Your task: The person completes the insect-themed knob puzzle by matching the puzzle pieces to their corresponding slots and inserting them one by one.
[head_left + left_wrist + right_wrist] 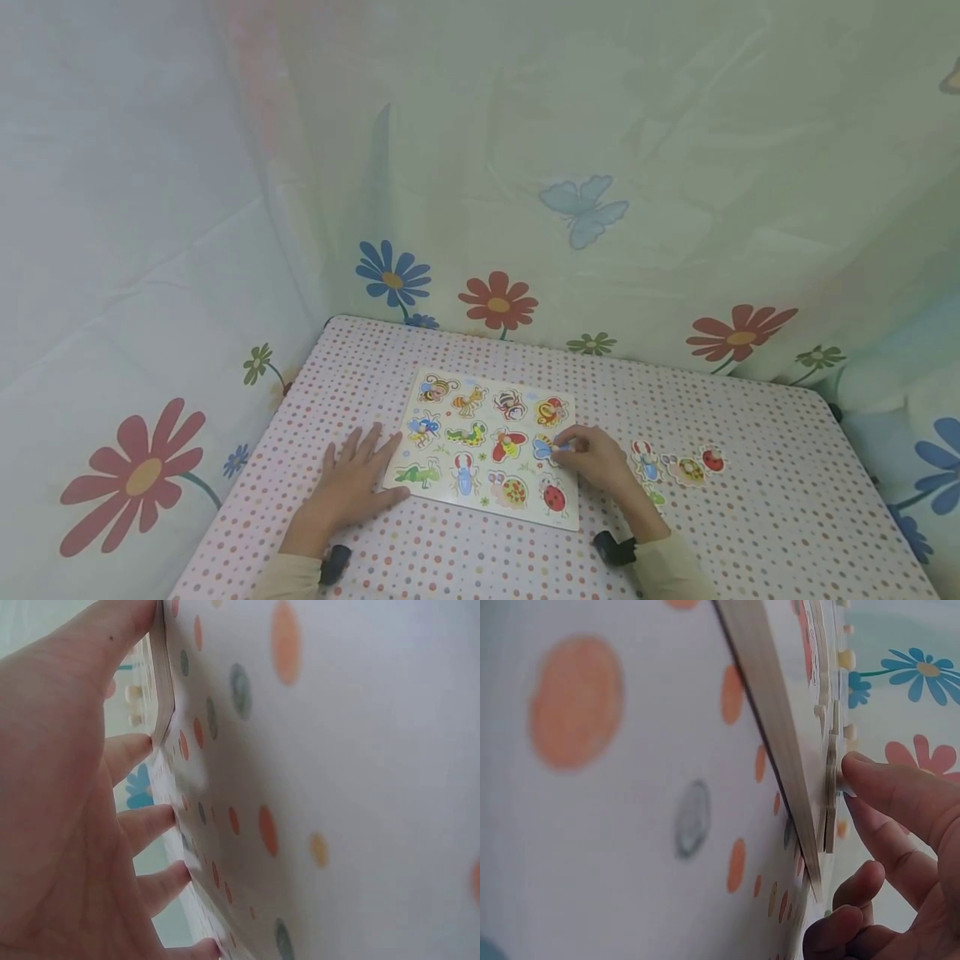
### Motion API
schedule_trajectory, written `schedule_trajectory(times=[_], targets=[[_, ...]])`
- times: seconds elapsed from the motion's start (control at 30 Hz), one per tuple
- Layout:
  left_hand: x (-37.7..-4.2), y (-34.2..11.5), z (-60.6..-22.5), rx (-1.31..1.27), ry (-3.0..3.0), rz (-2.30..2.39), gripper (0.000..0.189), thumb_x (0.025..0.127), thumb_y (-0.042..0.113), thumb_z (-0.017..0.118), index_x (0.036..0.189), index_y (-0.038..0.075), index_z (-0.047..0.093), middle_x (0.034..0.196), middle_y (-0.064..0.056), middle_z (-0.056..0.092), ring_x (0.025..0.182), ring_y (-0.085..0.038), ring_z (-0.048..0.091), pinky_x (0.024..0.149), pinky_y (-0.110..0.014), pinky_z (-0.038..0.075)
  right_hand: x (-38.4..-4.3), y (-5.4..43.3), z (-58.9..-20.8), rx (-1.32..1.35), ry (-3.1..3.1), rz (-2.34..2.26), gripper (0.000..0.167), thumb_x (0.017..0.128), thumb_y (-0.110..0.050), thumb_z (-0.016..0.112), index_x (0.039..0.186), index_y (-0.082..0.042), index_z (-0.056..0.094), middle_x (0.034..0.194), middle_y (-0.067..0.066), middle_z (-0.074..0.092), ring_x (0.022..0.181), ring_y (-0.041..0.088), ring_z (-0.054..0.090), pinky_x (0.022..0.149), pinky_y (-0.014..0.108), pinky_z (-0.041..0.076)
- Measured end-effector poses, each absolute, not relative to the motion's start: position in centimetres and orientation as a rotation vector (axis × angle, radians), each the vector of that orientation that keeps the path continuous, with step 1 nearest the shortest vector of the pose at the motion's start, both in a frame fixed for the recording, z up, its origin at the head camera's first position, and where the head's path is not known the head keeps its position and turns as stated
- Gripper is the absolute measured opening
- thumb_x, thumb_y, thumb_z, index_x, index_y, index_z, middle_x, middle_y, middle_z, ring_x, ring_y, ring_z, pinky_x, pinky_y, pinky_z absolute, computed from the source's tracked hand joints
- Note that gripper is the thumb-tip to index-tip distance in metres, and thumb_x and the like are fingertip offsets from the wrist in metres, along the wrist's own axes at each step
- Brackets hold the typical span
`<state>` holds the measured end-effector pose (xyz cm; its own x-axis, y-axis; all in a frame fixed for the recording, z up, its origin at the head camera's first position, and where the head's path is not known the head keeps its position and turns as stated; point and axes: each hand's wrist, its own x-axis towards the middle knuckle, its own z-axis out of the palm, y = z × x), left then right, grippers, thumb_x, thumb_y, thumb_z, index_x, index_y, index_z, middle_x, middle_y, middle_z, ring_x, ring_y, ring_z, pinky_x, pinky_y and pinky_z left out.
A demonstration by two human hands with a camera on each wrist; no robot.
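A wooden insect puzzle board [483, 479] with rows of printed insects lies on the table. My right hand [597, 462] is over its right side, and thumb and finger pinch a blue-winged insect puzzle piece [543, 448]. In the right wrist view the thumb and finger of the right hand [900, 832] are at a small knob on the flat wooden piece [831, 810]; whether it sits fully in its slot I cannot tell. With fingers spread, my left hand [356, 482] rests at the board's left edge. In the left wrist view its fingertips touch the tablecloth and board [160, 682].
Right of the board lie loose pieces: a beetle [646, 462], a snail [687, 471], a ladybug [713, 459] and a partly hidden green one [655, 495]. The dotted tablecloth [450, 558] extends to a flower-printed curtain [637, 275] behind.
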<state>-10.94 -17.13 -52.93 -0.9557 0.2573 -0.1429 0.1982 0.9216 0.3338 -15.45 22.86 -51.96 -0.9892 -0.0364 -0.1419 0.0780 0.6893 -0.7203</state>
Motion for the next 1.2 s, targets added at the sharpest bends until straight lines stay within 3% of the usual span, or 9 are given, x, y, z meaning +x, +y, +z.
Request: schedule_trajectory(times=[0.67, 0.93, 1.2], targets=[[-11.1, -17.2, -53.3, 0.330, 2.894, 0.469, 0.088, 0.086, 0.071, 0.059, 0.158, 0.026, 0.033, 0.165, -0.011, 0.017, 0.150, -0.043, 0.009, 0.113, -0.072, 0.002, -15.1, 22.5, -52.0, 0.030, 2.753, -1.182, 0.013, 0.083, -0.018, 0.081, 0.094, -0.013, 0.074, 0.062, 0.001, 0.047, 0.051, 0.015, 0.042, 0.042, 0.024, 0.031], [-11.0, -17.2, -53.2, 0.324, 2.889, 0.484, 0.088, 0.086, 0.070, 0.061, 0.158, 0.026, 0.034, 0.165, -0.012, 0.018, 0.149, -0.043, 0.009, 0.113, -0.072, 0.002, -15.1, 23.1, -51.5, 0.033, 2.746, -1.217, 0.018, 0.083, -0.020, 0.081, 0.099, -0.013, 0.075, 0.077, 0.003, 0.054, 0.064, 0.018, 0.048, 0.050, 0.028, 0.041], [-11.1, -17.2, -53.3, 0.321, 2.883, 0.475, 0.088, 0.086, 0.070, 0.060, 0.158, 0.027, 0.033, 0.166, -0.011, 0.016, 0.150, -0.042, 0.008, 0.113, -0.072, 0.002, -14.6, 24.7, -50.6, -0.039, 2.801, -1.239, 0.016, 0.091, -0.021, 0.076, 0.104, -0.012, 0.075, 0.089, 0.005, 0.057, 0.075, 0.019, 0.049, 0.058, 0.031, 0.042]])
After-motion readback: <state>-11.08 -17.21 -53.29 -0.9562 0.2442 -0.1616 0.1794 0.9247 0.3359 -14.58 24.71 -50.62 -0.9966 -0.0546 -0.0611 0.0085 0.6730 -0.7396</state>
